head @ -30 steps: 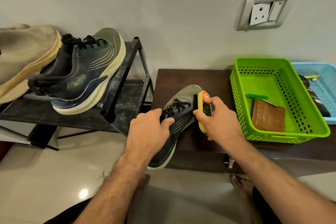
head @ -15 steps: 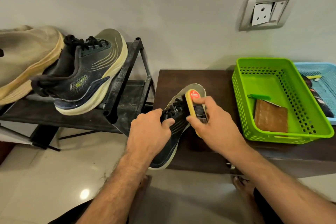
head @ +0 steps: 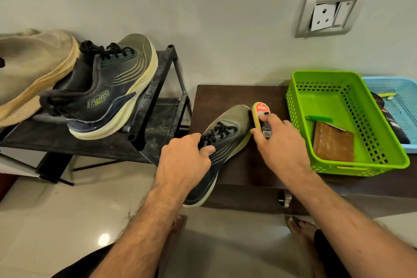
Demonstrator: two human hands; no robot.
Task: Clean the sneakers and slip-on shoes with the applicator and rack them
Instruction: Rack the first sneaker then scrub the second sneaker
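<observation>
Far left on my feed, a tan slip-on shoe (head: 29, 70) leans on the black rack (head: 155, 88), and a dark sneaker (head: 101, 90) sits tilted beside it, touching it, toe up against the rack's side bar. Moving right, my left hand (head: 184, 160) is clenched around the lace area of the second sneaker (head: 222, 142), fingers curled into the opening, thumb pressed on the tongue; the forearm runs up from the bottom centre with the wrist straight. That sneaker lies on the brown table (head: 237, 95), heel hanging past the near edge and toe pointing toward the wall. My right hand (head: 279, 149) pinches the yellow applicator (head: 260, 117) (red label on top) between thumb and fingers, its edge pressed to the sneaker's toe on the right side; the forearm comes in diagonally from the lower right. Next comes a green basket (head: 383, 142) holding a brown block (head: 332, 142), possibly a brush, then a blue basket (head: 404, 90) at the frame edge.
</observation>
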